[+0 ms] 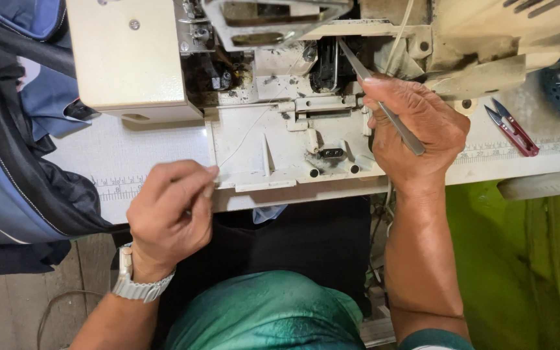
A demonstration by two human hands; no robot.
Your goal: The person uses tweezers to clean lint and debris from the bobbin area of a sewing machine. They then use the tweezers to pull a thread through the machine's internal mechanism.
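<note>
The right hand (416, 129) is gripping slim metal tweezers (384, 107), their tip reaching into the open sewing machine (280, 97). The left hand (173, 214) is pinching a thin white thread (244, 133) at the machine bed's front edge. Red-handled thread snips (513, 128) are lying on the white table (124, 155), beside a printed ruler strip (119, 185).

Tweezers (384, 107) tip hidden in machine (260, 78), thread (244, 133) barely visible

Thread snips (513, 129) right of sewing machine (273, 84)
</note>
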